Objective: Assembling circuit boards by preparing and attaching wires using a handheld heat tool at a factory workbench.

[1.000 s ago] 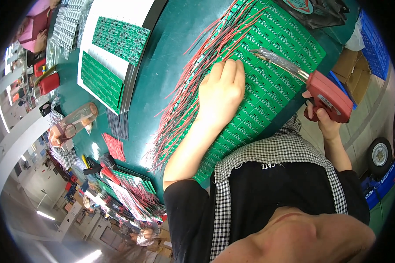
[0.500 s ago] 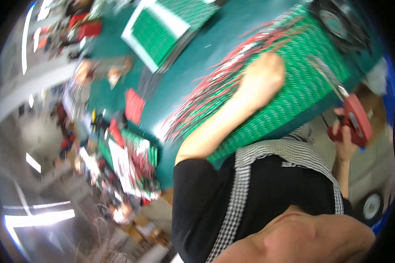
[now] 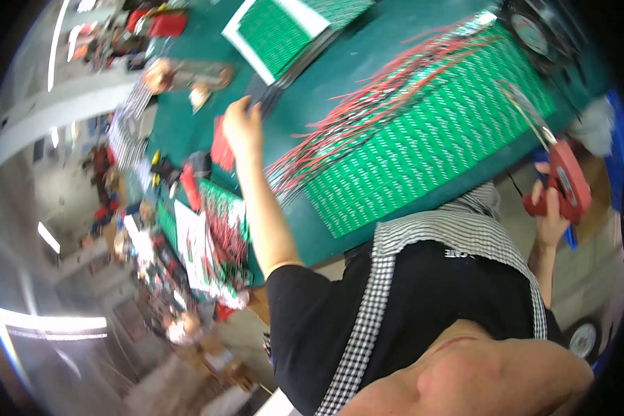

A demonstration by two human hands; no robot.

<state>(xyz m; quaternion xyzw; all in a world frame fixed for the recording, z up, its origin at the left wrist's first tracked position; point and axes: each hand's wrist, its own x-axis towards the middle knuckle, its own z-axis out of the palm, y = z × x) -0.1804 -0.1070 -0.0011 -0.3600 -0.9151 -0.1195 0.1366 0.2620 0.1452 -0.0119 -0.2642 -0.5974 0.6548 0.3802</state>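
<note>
My left hand (image 3: pixel 243 128) reaches out to the left across the green mat. Its fingertips are at a stack of dark thin strips (image 3: pixel 267 93) beside a white tray of green circuit boards (image 3: pixel 277 28); the grip is hidden. My right hand (image 3: pixel 549 218) holds a red soldering gun (image 3: pixel 567 184) off the table's near edge, its metal tip (image 3: pixel 527 114) over the corner of a large green circuit board panel (image 3: pixel 437 149). A bundle of red wires (image 3: pixel 374 114) lies along that panel's far side.
A black fan (image 3: pixel 534 31) stands at the far right of the table. Smaller green boards with red wires (image 3: pixel 222 208) and small red parts (image 3: pixel 220 149) lie left of my arm. A cluttered bench (image 3: pixel 139 173) runs along the left, and a red tool (image 3: pixel 161 24) lies at the top.
My left hand has lifted off the large green panel and moved left to the dark strips. The view has swung left. My right hand with the soldering gun has dropped back toward the table edge.
</note>
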